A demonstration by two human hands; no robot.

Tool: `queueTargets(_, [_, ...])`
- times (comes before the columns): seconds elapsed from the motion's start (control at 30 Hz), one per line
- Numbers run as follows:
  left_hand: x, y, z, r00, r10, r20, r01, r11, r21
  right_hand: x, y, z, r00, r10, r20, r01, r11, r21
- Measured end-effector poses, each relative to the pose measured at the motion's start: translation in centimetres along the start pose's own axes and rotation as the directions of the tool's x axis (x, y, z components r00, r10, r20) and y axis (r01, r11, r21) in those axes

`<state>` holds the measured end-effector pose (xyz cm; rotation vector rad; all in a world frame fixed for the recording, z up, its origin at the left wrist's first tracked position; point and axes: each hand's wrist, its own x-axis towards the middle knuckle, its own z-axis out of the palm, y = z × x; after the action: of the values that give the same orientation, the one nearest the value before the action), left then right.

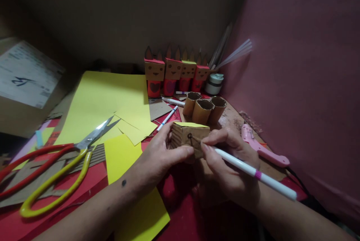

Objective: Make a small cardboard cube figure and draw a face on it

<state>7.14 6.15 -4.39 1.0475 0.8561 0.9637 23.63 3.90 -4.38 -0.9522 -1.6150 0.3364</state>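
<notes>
My left hand (165,153) grips a small brown cardboard box (184,141) by its left side and lower front. Yellow paper covers the box's top, and a small dark round mark shows on its front face. A white marker pen (239,164) with a purple band is held in my right hand (230,154), fingers closed around it. Its tip end points at the front of the box, near the mark; my fingers partly hide that end. Just behind the box stand three cardboard tubes (203,110), upright and open at the top.
Several finished cardboard figures (154,70) with drawn faces line the back, beside a pale green jar (214,84). Scissors (87,141) with red and yellow handles lie left on yellow paper (109,94). A pink glue gun (263,149) rests at right, near the pink wall (303,64).
</notes>
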Motion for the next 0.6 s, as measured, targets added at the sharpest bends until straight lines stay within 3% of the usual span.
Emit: queueTargets(0.6, [0.05, 0.28, 0.22, 1.000, -0.020, -0.004, 0.020, 1.000, -0.017, -0.46, 0.07, 0.24, 0.999, 0.038, 0.032, -0.039, 0.998, 0.043])
